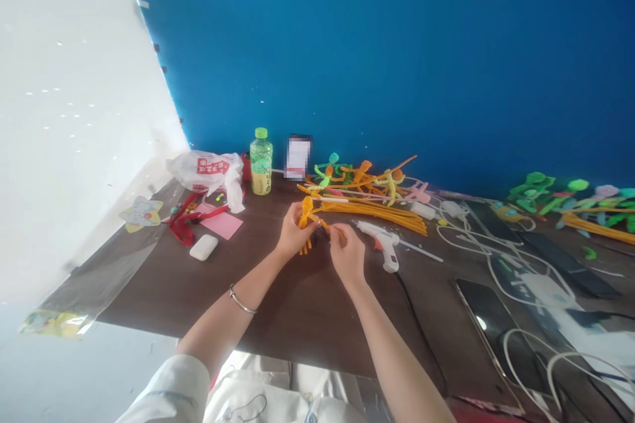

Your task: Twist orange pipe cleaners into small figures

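Note:
My left hand (pixel 294 230) is closed around a small orange pipe-cleaner figure (pixel 306 211) held just above the dark brown table (pixel 297 304). My right hand (pixel 348 252) pinches one orange strand that sticks out of the figure to the right. A bundle of straight orange pipe cleaners (pixel 381 213) lies just behind the hands. A white glue gun (pixel 384 243) rests on the table right beside my right hand.
Finished pipe-cleaner figures (pixel 364 178) are piled at the back against the blue wall. A green-capped bottle (pixel 260 162), a white plastic bag (pixel 208 172), pink paper (pixel 223 223) and a white case (pixel 203 247) sit at left. Phones (pixel 496 327) and white cables (pixel 496 258) cover the right side.

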Demonstrator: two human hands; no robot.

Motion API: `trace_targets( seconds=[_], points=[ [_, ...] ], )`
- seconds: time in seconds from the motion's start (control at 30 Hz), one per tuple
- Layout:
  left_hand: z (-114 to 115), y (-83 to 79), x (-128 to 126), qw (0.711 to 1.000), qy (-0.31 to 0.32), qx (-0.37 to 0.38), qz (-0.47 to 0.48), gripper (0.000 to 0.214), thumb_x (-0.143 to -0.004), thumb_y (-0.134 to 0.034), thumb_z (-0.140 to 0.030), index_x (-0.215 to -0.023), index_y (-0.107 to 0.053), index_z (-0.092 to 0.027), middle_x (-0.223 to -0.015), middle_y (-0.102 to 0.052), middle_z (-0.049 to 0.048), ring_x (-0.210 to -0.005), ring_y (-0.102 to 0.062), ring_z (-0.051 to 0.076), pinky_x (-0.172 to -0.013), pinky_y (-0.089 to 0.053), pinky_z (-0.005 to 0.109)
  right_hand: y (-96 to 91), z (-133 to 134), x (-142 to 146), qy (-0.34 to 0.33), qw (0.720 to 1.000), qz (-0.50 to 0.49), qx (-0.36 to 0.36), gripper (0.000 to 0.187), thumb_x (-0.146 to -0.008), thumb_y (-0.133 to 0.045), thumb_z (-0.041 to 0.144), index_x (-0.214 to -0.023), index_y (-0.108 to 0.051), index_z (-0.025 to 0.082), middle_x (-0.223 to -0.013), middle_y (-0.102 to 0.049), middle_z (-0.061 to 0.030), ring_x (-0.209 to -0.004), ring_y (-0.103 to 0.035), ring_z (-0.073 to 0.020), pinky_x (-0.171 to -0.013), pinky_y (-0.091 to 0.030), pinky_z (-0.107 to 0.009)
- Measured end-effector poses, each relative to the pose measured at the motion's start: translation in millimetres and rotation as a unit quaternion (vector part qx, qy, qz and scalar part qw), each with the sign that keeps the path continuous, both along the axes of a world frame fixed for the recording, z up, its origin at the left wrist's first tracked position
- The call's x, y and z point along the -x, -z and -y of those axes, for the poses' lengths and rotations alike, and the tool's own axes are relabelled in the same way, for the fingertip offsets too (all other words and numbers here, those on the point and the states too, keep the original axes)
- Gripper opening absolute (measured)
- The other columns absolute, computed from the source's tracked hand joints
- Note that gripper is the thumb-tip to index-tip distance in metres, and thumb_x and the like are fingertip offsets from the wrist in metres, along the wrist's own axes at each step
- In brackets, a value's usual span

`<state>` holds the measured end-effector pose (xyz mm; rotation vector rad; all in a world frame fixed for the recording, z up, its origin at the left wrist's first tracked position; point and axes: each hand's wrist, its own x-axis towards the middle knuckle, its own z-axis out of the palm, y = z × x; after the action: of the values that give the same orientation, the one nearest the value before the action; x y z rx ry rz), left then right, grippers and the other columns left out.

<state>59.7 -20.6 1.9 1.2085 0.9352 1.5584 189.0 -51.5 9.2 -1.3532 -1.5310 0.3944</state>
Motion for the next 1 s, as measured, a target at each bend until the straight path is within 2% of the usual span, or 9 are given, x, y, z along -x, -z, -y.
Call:
trace_targets(
  seconds=[0.07,0.13,0.27,0.37,0.5,0.57,0.63,0.87,1.0],
  points=[
    [1.0,-2.3,1.7,0.999,0.031,0.01,0.021,0.042,-0.06,-0.073,-0.023,-0.092,-0.046,-0.019,-0.077,-0.062,0.0003,-0.072,-0.063,0.015,-0.072,-0.05,0.031,-0.8,-2.5,-1.3,-0.02,0.993,-0.109,0.05,0.017,-0.078,-0.051,0.033,-0.081,-0.058,0.017,-0.074,-0.065,-0.005,-0.058,-0.056,-0.0143,-0.059,-0.045,-0.028],
    [2.2,-3.5,2.5,0.996,0.065,0.024,0.058,0.042,-0.059,-0.074,-0.023,-0.089,-0.046,-0.018,-0.076,-0.062,-0.0007,-0.071,-0.063,0.014,-0.072,-0.051,0.032,-1.6,-5.2,-2.6,-0.052,0.96,-0.247,0.12,0.018,-0.073,-0.058,0.034,-0.079,-0.058,0.017,-0.069,-0.064,-0.0029,-0.049,-0.05,-0.0104,-0.049,-0.042,-0.024],
    [3.8,-2.1,0.7,0.98,0.112,0.068,0.147,0.045,-0.056,-0.076,-0.024,-0.089,-0.046,-0.018,-0.073,-0.06,-0.0024,-0.071,-0.063,0.014,-0.076,-0.051,0.036,-3.8,-8.6,-4.4,-0.121,0.824,-0.49,0.257,0.014,-0.064,-0.067,0.023,-0.074,-0.059,0.016,-0.065,-0.061,0.0013,-0.046,-0.047,-0.0049,-0.042,-0.039,-0.016],
    [3.6,0.2,-1.1,0.977,0.117,0.094,0.154,0.047,-0.055,-0.077,-0.022,-0.092,-0.049,-0.017,-0.073,-0.06,-0.0018,-0.07,-0.062,0.013,-0.076,-0.05,0.033,-6.5,-8.6,-3.9,-0.163,0.746,-0.575,0.295,0.009,-0.064,-0.065,0.014,-0.071,-0.059,0.016,-0.06,-0.056,0.0038,-0.045,-0.045,-0.0026,-0.04,-0.039,-0.012],
    [3.0,1.6,-1.7,0.98,0.1,0.094,0.143,0.049,-0.053,-0.078,-0.02,-0.093,-0.05,-0.015,-0.08,-0.063,0.0011,-0.075,-0.062,0.013,-0.077,-0.048,0.031,-8.6,-7.4,-1.2,-0.17,0.714,-0.601,0.316,0.006,-0.068,-0.062,0.011,-0.071,-0.059,0.016,-0.059,-0.055,0.0032,-0.043,-0.045,-0.0022,-0.039,-0.04,-0.01],
    [3.2,1.7,-1.8,0.979,0.101,0.098,0.149,0.051,-0.052,-0.078,-0.02,-0.094,-0.049,-0.015,-0.081,-0.064,0.0021,-0.075,-0.062,0.013,-0.078,-0.048,0.032,-7.7,-6.4,1.2,-0.166,0.72,-0.593,0.321,0.007,-0.068,-0.061,0.011,-0.074,-0.06,0.016,-0.059,-0.055,0.0029,-0.044,-0.046,-0.0029,-0.039,-0.042,-0.011],
    [3.8,1.4,-2.2,0.978,0.095,0.103,0.152,0.052,-0.052,-0.078,-0.02,-0.094,-0.048,-0.016,-0.079,-0.064,0.0018,-0.072,-0.062,0.013,-0.076,-0.048,0.032,-5.6,-4.7,4.5,-0.149,0.747,-0.565,0.317,0.008,-0.068,-0.063,0.014,-0.075,-0.061,0.016,-0.059,-0.056,0.0024,-0.044,-0.048,-0.0041,-0.038,-0.041,-0.012],
    [5.1,-1.1,-4.1,0.99,0.032,0.077,0.116,0.049,-0.054,-0.077,-0.025,-0.09,-0.045,-0.018,-0.075,-0.064,0.0002,-0.067,-0.063,0.014,-0.07,-0.05,0.032,1.7,4.7,16.5,-0.096,0.896,-0.358,0.245,0.027,-0.063,-0.068,0.04,-0.069,-0.061,0.015,-0.057,-0.059,-0.0001,-0.037,-0.043,-0.006,-0.033,-0.026,-0.018],
    [4.0,-2.0,-4.3,0.997,-0.013,0.04,0.059,0.042,-0.056,-0.074,-0.026,-0.085,-0.045,-0.018,-0.073,-0.062,-0.0001,-0.072,-0.063,0.016,-0.072,-0.05,0.032,1.5,7.1,14.5,-0.077,0.971,-0.16,0.162,0.026,-0.07,-0.059,0.041,-0.073,-0.062,0.015,-0.06,-0.062,-0.0035,-0.044,-0.051,-0.0124,-0.042,-0.038,-0.024]
  ],
)
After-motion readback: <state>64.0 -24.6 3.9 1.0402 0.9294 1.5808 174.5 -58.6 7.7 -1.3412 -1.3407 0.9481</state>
